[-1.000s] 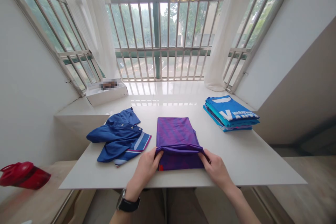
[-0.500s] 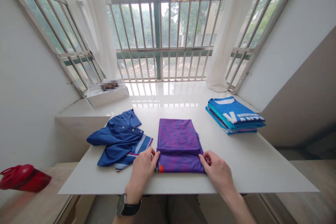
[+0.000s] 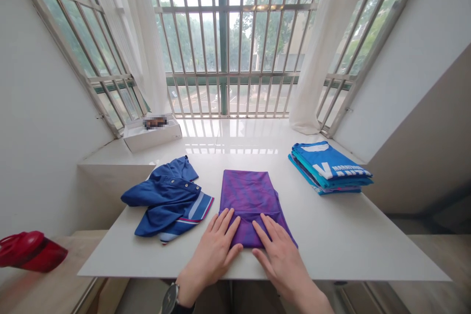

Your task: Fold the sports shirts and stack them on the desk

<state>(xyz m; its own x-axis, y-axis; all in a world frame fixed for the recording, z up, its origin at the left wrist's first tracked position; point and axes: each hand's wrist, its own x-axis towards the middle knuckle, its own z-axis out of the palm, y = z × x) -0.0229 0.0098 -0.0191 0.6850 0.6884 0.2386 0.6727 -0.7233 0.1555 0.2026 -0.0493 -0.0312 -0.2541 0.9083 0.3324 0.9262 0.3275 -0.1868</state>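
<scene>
A purple shirt (image 3: 248, 189), folded into a rectangle, lies at the middle of the white table (image 3: 331, 240). Across its near part runs a fold edge, partly covered by my fingers. My left hand (image 3: 217, 245) rests flat on the near left of the shirt, fingers spread. On the near right, my right hand (image 3: 277, 252) lies flat too, its fingers apart. Neither hand grips the cloth. Left of the shirt is a crumpled blue polo shirt (image 3: 162, 196) with buttons and a striped edge.
A stack of folded shirts (image 3: 331, 167), a blue one on top, sits at the right. At the back left, a white box (image 3: 154, 140) stands on the sill by the barred window (image 3: 224, 78). A red cap (image 3: 33, 250) lies on a lower surface at far left.
Both hands have let go of the shirt's side edges and moved inward onto it, fingers now flat. The near section lies flatter, and its lower right corner sticks out more.
</scene>
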